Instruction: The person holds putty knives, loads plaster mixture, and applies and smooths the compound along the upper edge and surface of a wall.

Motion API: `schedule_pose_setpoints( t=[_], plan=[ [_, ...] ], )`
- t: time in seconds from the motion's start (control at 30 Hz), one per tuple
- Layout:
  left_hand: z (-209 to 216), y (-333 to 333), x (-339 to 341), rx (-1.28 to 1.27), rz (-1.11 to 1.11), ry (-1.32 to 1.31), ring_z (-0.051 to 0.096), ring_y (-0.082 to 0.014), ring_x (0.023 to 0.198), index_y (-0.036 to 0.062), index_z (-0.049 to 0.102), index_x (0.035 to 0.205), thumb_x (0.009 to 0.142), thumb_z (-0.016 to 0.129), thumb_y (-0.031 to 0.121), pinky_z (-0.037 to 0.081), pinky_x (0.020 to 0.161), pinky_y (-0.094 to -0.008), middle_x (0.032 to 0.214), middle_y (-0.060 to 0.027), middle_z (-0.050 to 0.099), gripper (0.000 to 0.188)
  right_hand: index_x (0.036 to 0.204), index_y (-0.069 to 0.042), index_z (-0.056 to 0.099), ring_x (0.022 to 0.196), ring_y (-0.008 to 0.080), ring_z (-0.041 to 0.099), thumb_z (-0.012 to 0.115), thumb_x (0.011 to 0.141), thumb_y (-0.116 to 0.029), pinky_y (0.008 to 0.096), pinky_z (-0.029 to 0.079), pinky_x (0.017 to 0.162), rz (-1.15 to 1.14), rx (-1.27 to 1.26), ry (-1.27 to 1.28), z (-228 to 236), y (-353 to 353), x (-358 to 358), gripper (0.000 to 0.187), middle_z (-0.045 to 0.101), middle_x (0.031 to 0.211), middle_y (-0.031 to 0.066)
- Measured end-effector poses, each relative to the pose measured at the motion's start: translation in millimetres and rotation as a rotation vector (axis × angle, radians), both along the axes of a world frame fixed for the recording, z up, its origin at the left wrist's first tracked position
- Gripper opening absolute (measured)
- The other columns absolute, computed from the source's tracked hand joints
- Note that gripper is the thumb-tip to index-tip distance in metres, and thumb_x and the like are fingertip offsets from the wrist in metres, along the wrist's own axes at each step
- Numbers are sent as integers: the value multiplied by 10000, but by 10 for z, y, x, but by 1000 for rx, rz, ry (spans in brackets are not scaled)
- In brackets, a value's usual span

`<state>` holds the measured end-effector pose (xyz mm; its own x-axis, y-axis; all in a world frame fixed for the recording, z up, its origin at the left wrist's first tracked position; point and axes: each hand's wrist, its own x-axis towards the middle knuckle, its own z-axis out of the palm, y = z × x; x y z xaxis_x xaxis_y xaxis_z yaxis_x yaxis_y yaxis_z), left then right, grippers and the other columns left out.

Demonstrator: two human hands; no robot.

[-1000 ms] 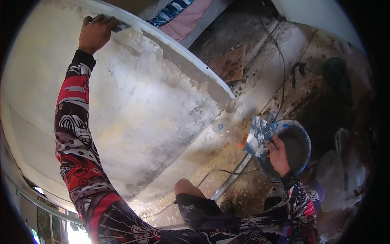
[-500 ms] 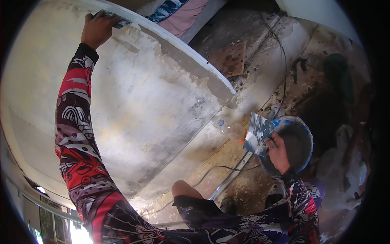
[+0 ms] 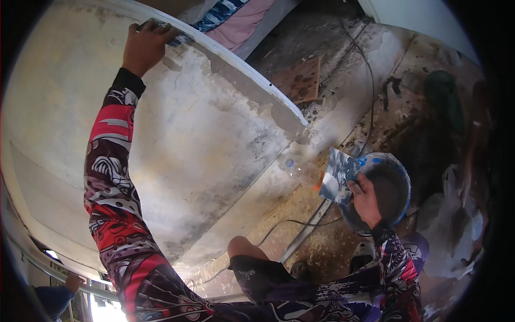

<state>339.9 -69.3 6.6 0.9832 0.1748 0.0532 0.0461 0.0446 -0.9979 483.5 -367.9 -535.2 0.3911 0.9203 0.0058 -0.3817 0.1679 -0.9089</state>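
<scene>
My left hand (image 3: pixel 145 48), arm stretched up, presses a flat putty blade (image 3: pixel 182 40) against the wall (image 3: pixel 198 145) beside its white edge strip (image 3: pixel 247 67). A grey band of filler (image 3: pixel 233 80) runs along that strip below the blade. My right hand (image 3: pixel 366 201) grips a second, squarish putty blade (image 3: pixel 337 174), smeared with white and grey filler. It is held over the left rim of a round bucket (image 3: pixel 405 185) with blue-stained edges and grey contents. The fingers of my left hand partly cover its blade.
A clear plastic bottle (image 3: pixel 303 170) lies by the wall's foot. A dark cable (image 3: pixel 371 91) and a metal strip (image 3: pixel 306 233) cross the stained floor, near a brown board (image 3: pixel 303 80). Plastic sheeting (image 3: pixel 453 220) lies right. Another person's hand (image 3: pixel 74 282) shows at lower left.
My left hand and its blade have moved right along the white edge strip. My right hand stays by the bucket. Another person's hand and blue sleeve have come into view at lower left.
</scene>
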Motion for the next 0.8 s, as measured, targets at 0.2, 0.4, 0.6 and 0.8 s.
schedule_pose_setpoints(
  t=[0.2, 0.4, 0.6, 0.8],
  plan=[
    [-293, 137, -76, 2, 10, 18, 560, -198, 1176, 232, 641, 1223, 814, 596, 86, 389, 961, -551, 1236, 41, 667, 437, 1191, 40, 576, 871, 90, 539, 521, 947, -40, 274, 458, 822, -41, 72, -26, -65, 34, -48, 262, 671, 969, 50],
    [-284, 97, -250, 15, 3, 57, 552, -203, 1187, 217, 585, 1291, 800, 590, 69, 384, 951, -540, 1275, 36, 645, 512, 1176, 36, 581, 859, 83, 532, 525, 947, -39, 271, 457, 807, 18, 12, 9, -34, 39, -8, 248, 671, 951, 44],
    [-251, -166, -221, -92, 167, 62, 573, -198, 1120, 231, 626, 1259, 784, 593, 69, 398, 914, -508, 1258, 59, 656, 503, 1163, 32, 588, 863, 78, 540, 529, 942, -34, 267, 457, 808, -26, 44, 47, 7, 9, -1, 238, 671, 948, 39],
    [-138, -11, -21, 21, -4, -8, 564, -196, 1177, 281, 636, 1252, 833, 569, 92, 397, 935, -526, 1269, 57, 656, 465, 1180, 28, 585, 870, 74, 540, 522, 943, -19, 262, 455, 813, -9, 57, 56, -51, 6, 22, 250, 668, 946, 29]
  ],
)
